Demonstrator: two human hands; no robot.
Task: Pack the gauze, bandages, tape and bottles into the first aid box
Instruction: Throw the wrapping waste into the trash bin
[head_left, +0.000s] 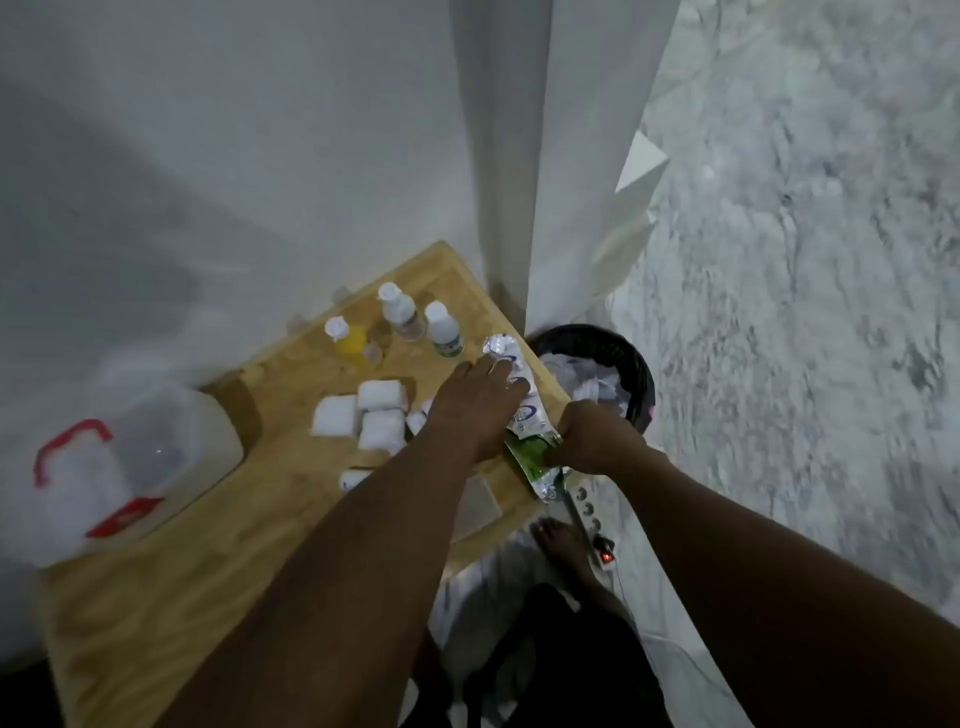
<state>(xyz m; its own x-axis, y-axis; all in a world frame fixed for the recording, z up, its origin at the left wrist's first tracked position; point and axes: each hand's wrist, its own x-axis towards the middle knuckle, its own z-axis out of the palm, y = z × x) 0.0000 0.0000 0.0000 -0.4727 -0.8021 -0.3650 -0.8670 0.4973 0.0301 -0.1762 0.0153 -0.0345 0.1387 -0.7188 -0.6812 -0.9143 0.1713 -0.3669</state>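
Both hands grip foil packet (524, 415) at counter (218, 571) 3 o'clock edge: left hand (478, 405) fingers curled on top end, right hand (592, 441) fisted round lower end. Packet print blurred. First aid box (130, 467) at 9 o'clock, motion-smeared; bottles (415, 322) at 12 o'clock.

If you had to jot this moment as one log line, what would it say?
both hands on foil packet at table edge | left hand | right hand | bottles, gauze unpacked | box empty-looking

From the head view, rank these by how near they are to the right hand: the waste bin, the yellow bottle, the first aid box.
1. Waste bin, just beyond the right hand, off the table's edge.
2. Yellow bottle, across the table, far side.
3. First aid box, farthest, at the table's left end.
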